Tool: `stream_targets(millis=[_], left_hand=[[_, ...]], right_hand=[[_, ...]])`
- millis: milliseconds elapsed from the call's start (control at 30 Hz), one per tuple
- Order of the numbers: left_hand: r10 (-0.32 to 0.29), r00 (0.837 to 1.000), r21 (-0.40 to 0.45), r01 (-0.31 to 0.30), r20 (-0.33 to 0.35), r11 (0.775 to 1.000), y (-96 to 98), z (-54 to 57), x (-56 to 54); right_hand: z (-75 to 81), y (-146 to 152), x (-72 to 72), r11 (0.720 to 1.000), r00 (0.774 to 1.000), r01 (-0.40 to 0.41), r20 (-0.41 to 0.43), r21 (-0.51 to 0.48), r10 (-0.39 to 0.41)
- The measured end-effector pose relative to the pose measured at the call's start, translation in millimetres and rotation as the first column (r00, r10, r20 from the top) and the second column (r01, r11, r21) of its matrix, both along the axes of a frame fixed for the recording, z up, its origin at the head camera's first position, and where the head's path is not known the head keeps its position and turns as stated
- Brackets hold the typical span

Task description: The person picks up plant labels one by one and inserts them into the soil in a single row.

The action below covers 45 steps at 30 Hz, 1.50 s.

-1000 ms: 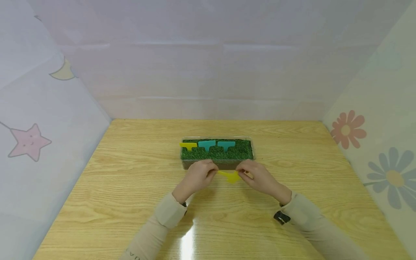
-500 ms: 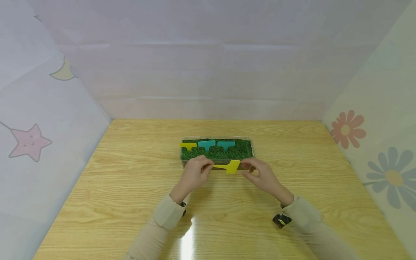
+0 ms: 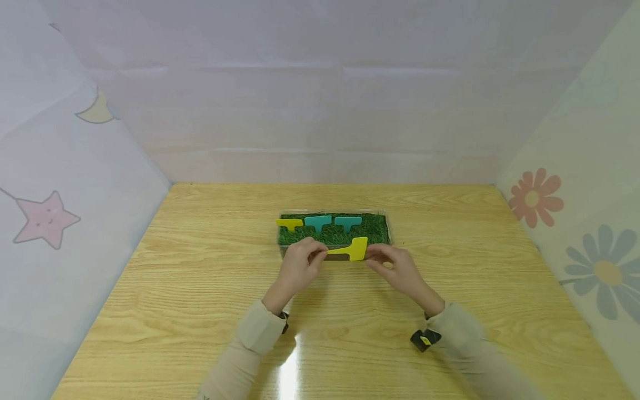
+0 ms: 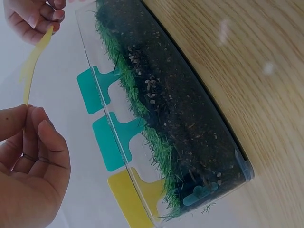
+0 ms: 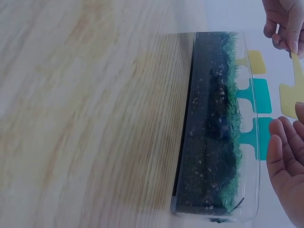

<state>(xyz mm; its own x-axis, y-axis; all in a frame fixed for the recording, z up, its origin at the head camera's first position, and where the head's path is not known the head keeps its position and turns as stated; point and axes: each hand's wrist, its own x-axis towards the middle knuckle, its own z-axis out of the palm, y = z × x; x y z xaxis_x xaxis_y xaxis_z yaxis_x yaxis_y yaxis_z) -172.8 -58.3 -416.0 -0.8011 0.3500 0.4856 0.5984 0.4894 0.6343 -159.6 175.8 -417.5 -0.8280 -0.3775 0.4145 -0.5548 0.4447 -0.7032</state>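
Note:
My left hand [image 3: 298,265] pinches the thin stem of a yellow T-shaped plant label [image 3: 358,249], held in front of the planter. The label's wide head points right, towards my right hand [image 3: 401,271]. That hand's fingertips are at the edge of the head, thumb and fingers apart; whether they touch it is hard to tell. Behind my hands sits a clear rectangular planter [image 4: 202,102] of dark soil topped with green grass [image 3: 372,226]. Standing in the grass, from the left, are another yellow label [image 3: 289,223] and two teal labels [image 3: 318,223].
The planter rests on a wood-grain table [image 3: 210,261]. Pale patterned sheets [image 3: 320,111] rise behind and on both sides. A dark band [image 3: 425,339] is on the right wrist, below the sleeve.
The yellow label has risen and turned so that its head faces up and right. My right hand let go of its head, drew off, then came back close to the edge.

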Motion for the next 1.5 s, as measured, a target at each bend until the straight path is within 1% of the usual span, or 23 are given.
stream_targets(millis=[133,333,433,567,733,967,1233,1367,1500], left_hand=[[0.003,1.0,0.02,-0.003,-0.007,1.0,1.0,0.5,0.0],[0.008,1.0,0.022,-0.008,0.008,1.0,2.1,0.9,0.5],[0.007,1.0,0.022,-0.008,0.019,1.0,2.2,0.8,0.5],[0.0,1.0,0.022,0.0,0.031,1.0,1.6,1.0,0.7],[-0.018,0.999,0.034,0.017,0.049,0.999,0.2,1.3,0.5],[-0.031,0.998,0.07,0.028,0.049,0.997,-4.7,0.7,-0.6],[0.005,0.998,0.098,-0.011,0.06,0.995,-14.7,-3.6,-3.1],[0.032,0.996,0.108,-0.041,0.085,0.993,-21.9,-3.5,-3.7],[0.059,0.991,0.124,-0.074,0.121,0.99,-30.1,-2.7,-4.4]], right_hand=[[15.6,-10,6.9,0.999,0.999,0.016,0.031,-0.028,-0.016],[15.9,-15,7.7,0.996,0.995,0.066,0.081,-0.055,-0.061],[17.0,-16,8.3,0.995,0.993,0.084,0.086,-0.052,-0.08],[17.7,-16,8.7,0.994,0.992,0.09,0.093,-0.056,-0.084],[18.4,-15,8.9,0.995,0.994,0.083,0.073,-0.052,-0.079],[19.5,-10,8.0,0.996,0.997,0.077,0.025,-0.035,-0.076],[22.1,-5,9.2,0.996,0.996,0.091,0.024,-0.01,-0.091],[20.7,-1,8.3,0.996,0.996,0.089,0.009,-0.003,-0.089],[5.8,8,1.3,0.994,0.994,0.109,0.019,0.004,-0.109]])
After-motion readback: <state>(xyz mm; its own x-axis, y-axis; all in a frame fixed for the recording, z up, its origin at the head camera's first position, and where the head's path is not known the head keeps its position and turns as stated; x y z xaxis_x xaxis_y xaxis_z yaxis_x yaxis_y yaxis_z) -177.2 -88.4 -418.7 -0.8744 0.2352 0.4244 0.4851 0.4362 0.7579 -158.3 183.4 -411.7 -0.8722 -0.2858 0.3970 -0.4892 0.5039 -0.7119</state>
